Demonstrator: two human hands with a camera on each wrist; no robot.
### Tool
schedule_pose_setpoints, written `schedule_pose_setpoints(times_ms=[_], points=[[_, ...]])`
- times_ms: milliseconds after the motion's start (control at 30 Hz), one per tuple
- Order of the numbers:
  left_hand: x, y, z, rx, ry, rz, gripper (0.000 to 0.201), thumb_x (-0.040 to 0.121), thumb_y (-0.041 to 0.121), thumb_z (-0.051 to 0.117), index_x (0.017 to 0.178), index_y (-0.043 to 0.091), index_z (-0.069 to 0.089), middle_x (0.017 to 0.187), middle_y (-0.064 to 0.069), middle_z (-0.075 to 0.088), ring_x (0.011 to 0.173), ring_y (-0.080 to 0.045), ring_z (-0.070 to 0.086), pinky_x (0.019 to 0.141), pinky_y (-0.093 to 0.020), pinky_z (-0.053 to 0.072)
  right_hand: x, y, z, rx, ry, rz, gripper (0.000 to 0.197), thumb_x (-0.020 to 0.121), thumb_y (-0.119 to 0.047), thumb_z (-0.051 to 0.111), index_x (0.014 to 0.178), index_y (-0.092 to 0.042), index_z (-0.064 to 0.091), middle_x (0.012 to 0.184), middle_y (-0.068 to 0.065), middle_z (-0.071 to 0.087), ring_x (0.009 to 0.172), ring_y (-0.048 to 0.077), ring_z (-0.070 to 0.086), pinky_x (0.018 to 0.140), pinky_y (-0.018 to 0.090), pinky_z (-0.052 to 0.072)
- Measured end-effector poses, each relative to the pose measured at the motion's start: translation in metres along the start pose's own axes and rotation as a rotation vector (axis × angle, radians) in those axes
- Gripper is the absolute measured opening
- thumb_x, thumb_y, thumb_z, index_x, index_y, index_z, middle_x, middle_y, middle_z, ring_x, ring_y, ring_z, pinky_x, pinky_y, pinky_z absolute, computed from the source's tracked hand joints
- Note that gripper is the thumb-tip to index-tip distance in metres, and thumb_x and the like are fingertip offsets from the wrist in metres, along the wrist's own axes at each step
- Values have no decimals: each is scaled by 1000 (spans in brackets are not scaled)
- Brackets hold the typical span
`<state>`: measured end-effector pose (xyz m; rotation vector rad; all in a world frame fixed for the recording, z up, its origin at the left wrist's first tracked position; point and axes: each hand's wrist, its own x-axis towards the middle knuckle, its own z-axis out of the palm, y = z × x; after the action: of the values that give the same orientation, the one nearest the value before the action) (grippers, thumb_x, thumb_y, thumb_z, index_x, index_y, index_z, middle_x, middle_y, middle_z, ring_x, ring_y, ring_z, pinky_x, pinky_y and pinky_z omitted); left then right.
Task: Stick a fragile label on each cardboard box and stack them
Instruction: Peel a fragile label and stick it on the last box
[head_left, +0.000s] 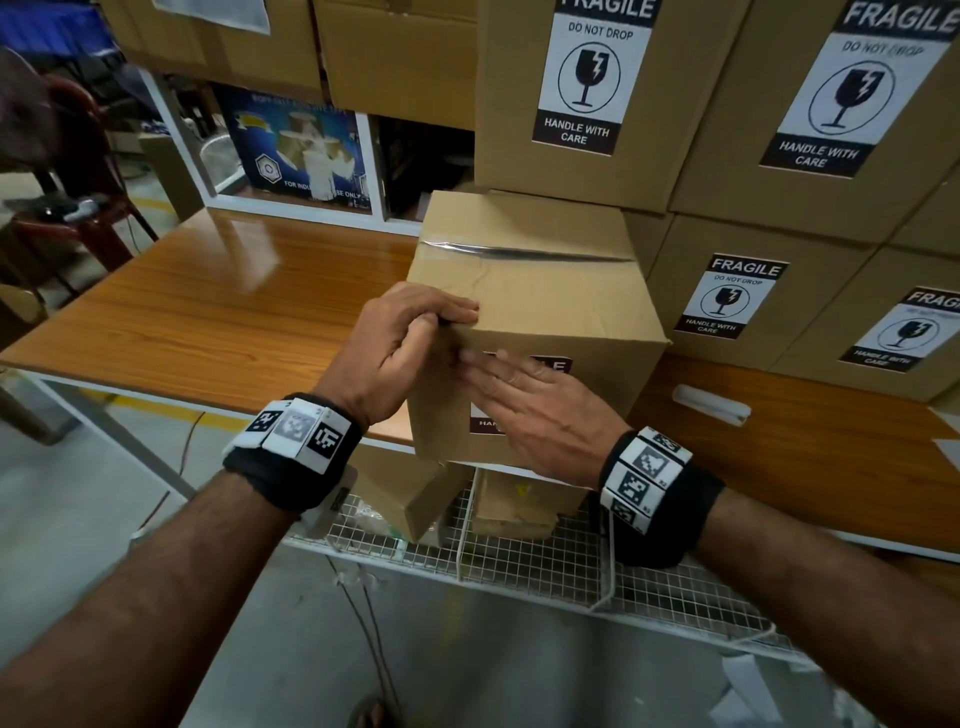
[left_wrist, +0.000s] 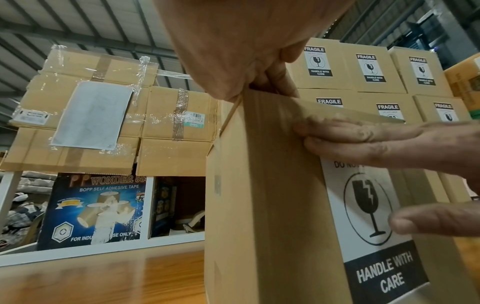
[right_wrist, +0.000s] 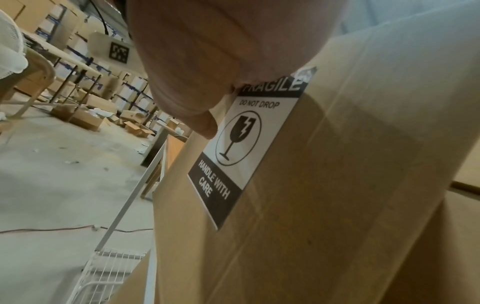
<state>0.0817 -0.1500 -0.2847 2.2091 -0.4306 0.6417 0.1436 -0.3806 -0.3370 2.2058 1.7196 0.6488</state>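
My right hand (head_left: 524, 410) covers most of the fragile label (head_left: 558, 365); in the head view only fragments of its lettering are legible. The fingers lie flat and straight, pressing the label onto the front face of the cardboard box (head_left: 540, 306). My left hand (head_left: 400, 348) grips the box's upper left corner, fingers curled over the edge. The box stands at the bench (head_left: 218, 306) front edge.

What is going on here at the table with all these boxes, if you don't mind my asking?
A person is labelling a cardboard box that stands on the wooden table. The left hand grips the box's top front corner to steady it, while the right hand lies flat on the fragile label, pressing it onto the front face. Behind, already labelled boxes are stacked; this one is not yet on the stack.
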Motion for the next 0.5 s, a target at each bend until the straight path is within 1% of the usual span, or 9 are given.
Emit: schedule_pose_setpoints(times_ms=[67,133,267,333,367,433,500], points=[[0,-1,1,-13,9,8,46,99,17,33,110,6,76,121,-3,74,121,-14,62,102,-31,46,-3,1,-2,-3,25,44,69,102,-18,50,161,-3,16,170,16,7,159,26,2,130,41,-2],[0,-2,3,-10,22,11,46,101,19,33,109,7,76,120,-2,74,120,-14,63,101,-31,46,-11,2,-2,5,17,99,75,103,-15,49,164,-4,8,173,13,-1,160,25,-2,130,40,-3],[0,-2,7,39,53,16,41,103,22,37,108,9,76,119,1,74,117,-11,63,100,-32,47,-42,11,4,-12,-24,168,83,100,-9,49,165,-6,-2,174,9,-10,161,23,-6,130,41,-3],[0,0,9,80,54,15,36,101,26,42,107,10,75,118,3,73,115,-11,62,98,-35,48,-64,20,6,-20,-30,194,85,98,-7,49,165,-8,-4,174,6,-11,161,21,-5,130,40,-4],[-1,1,11,105,51,12,33,100,30,47,107,12,73,118,4,73,114,-11,61,97,-39,50,-73,24,7,-28,-25,206,86,97,-8,49,165,-9,-3,174,6,-10,161,21,-3,130,40,-4],[-2,1,15,171,44,10,28,94,41,63,106,16,70,118,8,71,111,-11,60,94,-44,51,-82,27,10,-47,3,236,88,95,-8,56,165,-8,3,174,6,-6,161,22,0,130,41,-4],[-3,-1,19,233,37,3,39,82,47,80,106,19,68,120,9,69,112,-13,59,95,-46,49,-82,19,16,-39,36,291,94,92,-13,67,165,-5,9,174,8,-3,161,24,3,130,44,-1]])
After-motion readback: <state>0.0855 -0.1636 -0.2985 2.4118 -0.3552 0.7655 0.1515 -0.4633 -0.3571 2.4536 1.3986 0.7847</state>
